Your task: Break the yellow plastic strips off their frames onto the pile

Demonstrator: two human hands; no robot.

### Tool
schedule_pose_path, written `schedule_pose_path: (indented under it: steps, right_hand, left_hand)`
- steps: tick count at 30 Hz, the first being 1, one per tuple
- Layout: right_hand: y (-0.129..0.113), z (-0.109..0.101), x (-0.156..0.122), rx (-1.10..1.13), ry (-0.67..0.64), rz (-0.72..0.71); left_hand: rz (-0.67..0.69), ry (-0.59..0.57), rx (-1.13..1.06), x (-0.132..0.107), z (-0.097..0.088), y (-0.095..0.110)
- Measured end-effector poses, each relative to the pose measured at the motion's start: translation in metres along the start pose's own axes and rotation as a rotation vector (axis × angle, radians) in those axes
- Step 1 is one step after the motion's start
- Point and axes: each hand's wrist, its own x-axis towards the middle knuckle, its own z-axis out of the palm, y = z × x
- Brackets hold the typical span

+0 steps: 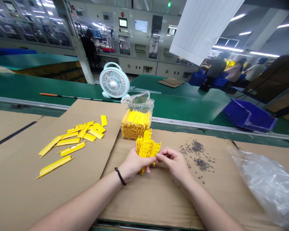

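My left hand (134,163), with a black band at its wrist, is wrapped round a bunch of yellow plastic parts (146,146). At the bunch's right edge, the fingertips of my right hand (174,162) are pinched together. Whatever lies in that pinch is too small or hidden to name. Just behind the bunch stands a clear plastic bag (139,100) around neatly stacked yellow parts (136,123). Loose yellow strips (69,149) lie scattered on the cardboard to the left. Small dark grey pieces (197,146) are spread in little heaps to the right of my right hand.
A crumpled clear bag (267,183) lies at the right. Beyond the cardboard (163,202), a light blue fan (114,81) and a blue bin (250,115) stand on the green surface. A thin orange-handled rod (62,96) lies there too. Several people are in the background.
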Motion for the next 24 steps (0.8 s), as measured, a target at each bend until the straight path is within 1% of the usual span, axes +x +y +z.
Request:
schedule_pose_path:
  steps: [2,5,9,13,17,20,24]
  right_hand:
    - [-0.001,-0.0006,0.0002,0.033,-0.009,0.016]
    - [-0.0024,0.0,-0.0002,0.045,-0.02,0.02]
    - [-0.0049,0.0,-0.0009,0.016,-0.053,-0.002]
    - [-0.0065,-0.0022,-0.0005,-0.026,-0.034,-0.035]
    - [-0.007,-0.0031,-0.0004,-0.04,-0.055,-0.05]
    - [-0.0068,-0.0028,-0.0007,-0.034,-0.07,-0.023]
    - [-0.0055,-0.0015,-0.0009,0.021,-0.06,0.066]
  left_hand:
    - [-0.001,-0.014,0.013,-0.0003,0.0005,0.0002]
    - [-0.018,-0.002,0.016,-0.001,0.0027,-0.0015]
    - [-0.035,0.009,-0.006,-0.001,0.0037,-0.0046]
    - [-0.002,-0.001,-0.021,0.0005,0.001,-0.0054]
    - [-0.014,0.009,-0.022,0.0004,0.0012,-0.004]
    - [-0.018,0.019,-0.027,-0.0006,0.0026,-0.0027]
    - [-0.013,0.033,-0.042,-0.0018,0.0034,-0.0026]
